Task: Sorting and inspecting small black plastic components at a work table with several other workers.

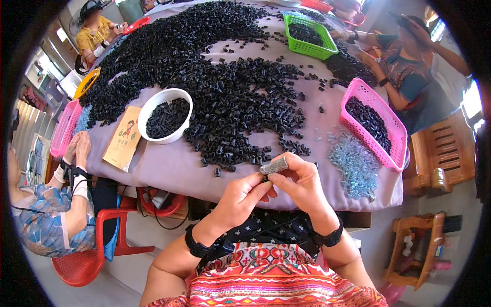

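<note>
Above the table's front edge my left hand [240, 197] and my right hand [302, 185] meet, fingers pinched together. Between the fingertips sits a small black plastic piece [265, 178], mostly hidden by them. A grey cover [274, 166] wraps one finger of my right hand. Just beyond my hands spreads a large heap of short black tube-like pieces [240, 110]. A white tub [189, 108] of thin black pieces stands to the left of the heap's near part. To my right lies a pile of clear bluish plastic bits [353, 162].
A pink basket [353, 120] of black pieces stands at right, a green basket [313, 49] farther back. A tan booklet [123, 137] lies left of the tub. People sit around the cloth-covered table [169, 162]; one person's hands [76, 149] are near the left edge, beside a red chair [82, 263].
</note>
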`<action>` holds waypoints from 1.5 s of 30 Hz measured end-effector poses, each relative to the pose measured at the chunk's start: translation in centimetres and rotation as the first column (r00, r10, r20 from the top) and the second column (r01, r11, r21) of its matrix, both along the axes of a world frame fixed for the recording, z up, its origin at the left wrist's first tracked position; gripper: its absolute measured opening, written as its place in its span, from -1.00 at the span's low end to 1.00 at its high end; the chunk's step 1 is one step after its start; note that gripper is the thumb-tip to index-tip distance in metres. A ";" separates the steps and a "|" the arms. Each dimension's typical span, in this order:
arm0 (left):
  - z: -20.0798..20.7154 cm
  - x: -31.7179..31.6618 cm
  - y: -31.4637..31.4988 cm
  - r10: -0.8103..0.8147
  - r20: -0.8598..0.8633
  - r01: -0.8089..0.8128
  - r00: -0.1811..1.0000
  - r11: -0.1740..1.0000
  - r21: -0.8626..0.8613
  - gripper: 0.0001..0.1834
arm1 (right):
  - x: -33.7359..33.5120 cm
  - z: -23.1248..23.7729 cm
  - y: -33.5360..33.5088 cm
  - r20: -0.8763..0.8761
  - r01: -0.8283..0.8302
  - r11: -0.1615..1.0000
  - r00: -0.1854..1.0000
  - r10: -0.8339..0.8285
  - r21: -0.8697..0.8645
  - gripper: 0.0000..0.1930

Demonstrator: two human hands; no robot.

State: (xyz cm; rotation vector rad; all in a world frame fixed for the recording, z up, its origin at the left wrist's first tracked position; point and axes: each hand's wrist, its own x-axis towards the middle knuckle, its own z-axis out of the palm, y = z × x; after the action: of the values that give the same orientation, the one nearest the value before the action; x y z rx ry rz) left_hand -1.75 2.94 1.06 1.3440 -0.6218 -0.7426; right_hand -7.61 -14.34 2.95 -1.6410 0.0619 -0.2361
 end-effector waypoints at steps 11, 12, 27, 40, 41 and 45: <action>0.8 0.0 -0.8 -0.075 -0.203 0.056 0.976 0.993 -0.100 -0.70 | -1.3 2.5 -0.4 0.148 0.085 0.855 0.989 -0.010 -0.511 -0.86; 0.7 0.1 -0.8 -0.074 -0.199 0.055 0.977 0.993 -0.100 -0.70 | -1.4 2.5 -0.3 0.155 0.079 0.851 0.988 0.003 -0.519 -0.86; -2.1 2.1 -2.0 -0.017 -0.032 0.020 0.999 0.995 0.093 -0.72 | 0.0 -1.4 -0.8 0.183 0.113 0.570 0.981 0.066 -0.814 -0.66; -0.9 1.6 -2.8 -0.011 -0.010 0.014 1.000 0.957 0.290 -0.70 | 0.3 -5.0 -1.9 0.125 0.017 0.725 0.988 0.096 -0.689 -0.69; -0.6 1.5 -2.8 0.006 -0.008 -0.003 1.000 0.950 0.313 -0.70 | 0.3 -5.0 -1.8 0.139 0.028 0.724 0.986 0.094 -0.689 -0.69; -1.1 1.5 -2.6 0.045 0.012 -0.046 0.999 0.936 0.349 -0.73 | 0.4 -5.3 -1.4 0.103 0.004 0.716 0.990 0.095 -0.698 -0.66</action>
State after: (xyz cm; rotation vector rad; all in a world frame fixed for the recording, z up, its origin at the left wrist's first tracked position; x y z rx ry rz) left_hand -0.22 0.39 -0.07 1.6813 -0.4723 -0.8400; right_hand -7.19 -15.78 -2.31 -2.3830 -0.1976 -0.3583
